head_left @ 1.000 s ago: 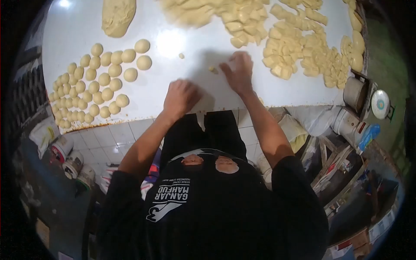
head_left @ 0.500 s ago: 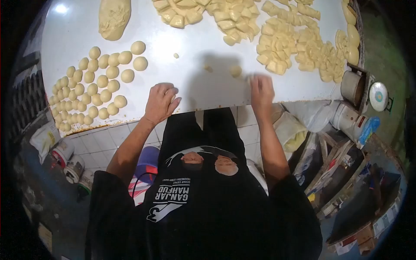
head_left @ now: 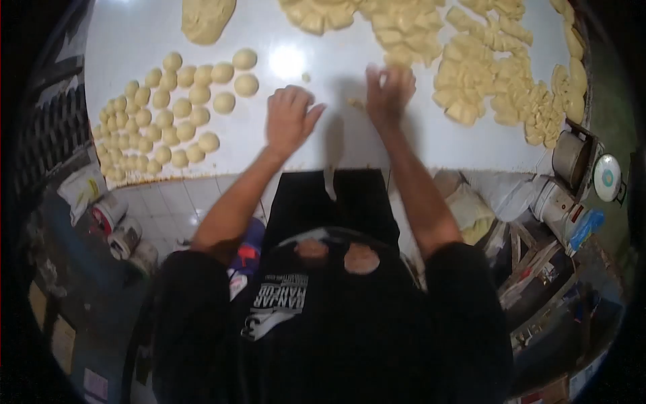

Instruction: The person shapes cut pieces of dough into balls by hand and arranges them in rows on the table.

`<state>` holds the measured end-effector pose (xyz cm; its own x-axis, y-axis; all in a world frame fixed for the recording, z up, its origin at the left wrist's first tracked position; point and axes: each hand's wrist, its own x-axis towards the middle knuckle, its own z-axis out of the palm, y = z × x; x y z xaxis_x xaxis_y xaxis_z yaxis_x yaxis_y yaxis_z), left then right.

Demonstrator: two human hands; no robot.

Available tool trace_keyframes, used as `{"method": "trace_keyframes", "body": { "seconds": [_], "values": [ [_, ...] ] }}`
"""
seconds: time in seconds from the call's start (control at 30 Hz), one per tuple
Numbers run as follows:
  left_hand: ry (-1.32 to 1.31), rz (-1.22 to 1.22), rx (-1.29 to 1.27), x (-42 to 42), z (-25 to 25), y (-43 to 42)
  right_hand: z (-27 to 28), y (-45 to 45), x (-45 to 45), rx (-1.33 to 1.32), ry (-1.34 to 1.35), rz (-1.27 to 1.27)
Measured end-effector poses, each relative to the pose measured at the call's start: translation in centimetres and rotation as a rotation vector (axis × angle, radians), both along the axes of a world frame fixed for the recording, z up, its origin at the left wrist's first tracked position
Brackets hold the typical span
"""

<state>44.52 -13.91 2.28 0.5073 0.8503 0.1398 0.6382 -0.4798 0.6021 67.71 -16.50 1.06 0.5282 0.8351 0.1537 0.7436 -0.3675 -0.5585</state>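
My left hand is palm down on the white tabletop, right of the dough balls. Its fingers curl under and the thumb sticks out; whatever lies beneath the palm is hidden. Slightly blurred, my right hand reaches over the table just below a heap of cut dough pieces. A gap shows between its thumb and curved fingers, and nothing can be made out in them. Small dough scraps lie between the hands, and another tiny scrap is above my left hand.
A large dough lump lies at the far left of the table. More cut dough spreads to the right, with long dough rolls along the right edge. A pot and a white lid stand beyond that edge.
Both hands have moved forward from near the table edge, the right one toward the cut dough. A loose dough piece seen before near the right hand is no longer visible. The view has shifted.
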Motion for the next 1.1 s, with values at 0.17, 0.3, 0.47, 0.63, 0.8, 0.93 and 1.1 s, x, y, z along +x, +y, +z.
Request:
{"method": "trace_keyframes", "body": {
  "seconds": [0.17,0.3,0.47,0.63,0.8,0.93,1.1],
  "values": [
    [-0.166,-0.517,-0.173,-7.7,-2.1,-5.5,-1.4,-5.0,-3.1,0.064,-0.078,0.732],
    [0.128,-0.26,0.128,-6.1,-2.0,1.0,0.6,-0.4,-2.0,0.014,-0.069,0.723],
    [-0.176,-0.079,0.004,-4.1,-2.0,-5.2,-1.5,-6.7,-4.4,0.113,-0.19,0.776],
    [0.052,-0.104,0.136,-4.5,-0.8,1.1,-0.9,0.0,-0.4,0.002,-0.154,0.689],
    [-0.13,-0.081,0.079,-3.1,-1.4,-6.0,0.0,-6.0,-0.2,0.03,0.0,0.985],
    [0.101,0.024,0.057,-4.7,-0.7,-0.9,-0.1,0.4,2.0,0.11,-0.132,0.825],
    [-0.165,0.071,0.01,-0.4,-1.1,-7.5,-0.8,-4.7,1.4,0.147,-0.114,1.045]
  ]
}}
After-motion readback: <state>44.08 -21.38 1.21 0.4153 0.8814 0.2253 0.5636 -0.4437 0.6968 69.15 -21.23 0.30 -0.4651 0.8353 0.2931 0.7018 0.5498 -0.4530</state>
